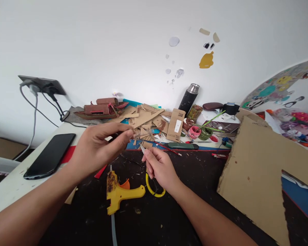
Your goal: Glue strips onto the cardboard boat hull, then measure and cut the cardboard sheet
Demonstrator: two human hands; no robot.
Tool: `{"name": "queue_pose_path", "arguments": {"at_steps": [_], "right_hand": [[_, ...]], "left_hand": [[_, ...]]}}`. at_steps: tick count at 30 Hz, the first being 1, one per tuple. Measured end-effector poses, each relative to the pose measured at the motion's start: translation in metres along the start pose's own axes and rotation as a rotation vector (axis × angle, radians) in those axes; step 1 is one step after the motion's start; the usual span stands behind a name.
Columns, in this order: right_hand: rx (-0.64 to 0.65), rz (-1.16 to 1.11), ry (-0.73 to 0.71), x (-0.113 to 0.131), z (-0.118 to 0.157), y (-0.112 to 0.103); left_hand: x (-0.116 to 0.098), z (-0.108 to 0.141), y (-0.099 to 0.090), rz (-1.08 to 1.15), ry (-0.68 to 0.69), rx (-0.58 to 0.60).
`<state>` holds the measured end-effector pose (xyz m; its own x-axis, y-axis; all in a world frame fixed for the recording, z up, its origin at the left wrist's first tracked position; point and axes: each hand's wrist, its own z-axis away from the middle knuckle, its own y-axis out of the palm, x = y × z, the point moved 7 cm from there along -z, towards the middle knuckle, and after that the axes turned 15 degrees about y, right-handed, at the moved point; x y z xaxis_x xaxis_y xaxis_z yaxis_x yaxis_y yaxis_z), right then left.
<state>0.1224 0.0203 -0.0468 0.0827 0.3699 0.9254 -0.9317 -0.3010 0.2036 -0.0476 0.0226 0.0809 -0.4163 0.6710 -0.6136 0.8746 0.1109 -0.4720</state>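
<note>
Pointed blade (142, 148) juts past the right fingers (151, 157), yellow loop handle (148, 182) below

Soft, bright light washes the white wall (105, 44) beyond the left hand (99, 147), the flask cap (194, 89) glints beyond the right hand (160, 167), and wide-angle distortion stretches both forearms (207, 212) below the grip.

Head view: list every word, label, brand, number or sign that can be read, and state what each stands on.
No text reads clearly.
Brown box: white label and square printed codes, too small to read.
Cardboard sheet: small print near its top edge, too small.
Red packet: pale marks, too blurred.
</note>
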Motion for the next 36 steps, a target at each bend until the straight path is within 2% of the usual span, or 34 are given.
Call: {"name": "queue_pose_path", "arguments": {"at_steps": [2, 8, 13, 17, 22, 30, 36], "right_hand": [[-0.005, 0.007, -0.004, 0.000, 0.001, 0.000], [0.065, 0.094, -0.008, -0.001, 0.008, 0.010], [0.181, 0.206, -0.034, -0.003, 0.019, 0.024], [0.256, 0.263, -0.043, -0.005, 0.026, 0.032], [0.293, 0.349, -0.095, -0.007, 0.029, 0.037], [0.303, 0.448, -0.150, -0.005, 0.036, 0.045], [0.311, 0.381, -0.105, -0.007, 0.037, 0.047]], "left_hand": [[-0.005, 0.002, -0.009, 0.175, -0.119, -0.145], [-0.009, 0.008, -0.017, 0.561, -0.298, -0.367], [0.001, 0.011, -0.009, 0.692, -0.449, -0.479], [0.006, 0.013, 0.002, 0.766, -0.487, -0.561], [0.011, 0.018, 0.015, 0.792, -0.522, -0.593], [0.006, 0.028, 0.035, 0.801, -0.529, -0.556], [0.010, 0.032, 0.041, 0.819, -0.575, -0.558]]}}
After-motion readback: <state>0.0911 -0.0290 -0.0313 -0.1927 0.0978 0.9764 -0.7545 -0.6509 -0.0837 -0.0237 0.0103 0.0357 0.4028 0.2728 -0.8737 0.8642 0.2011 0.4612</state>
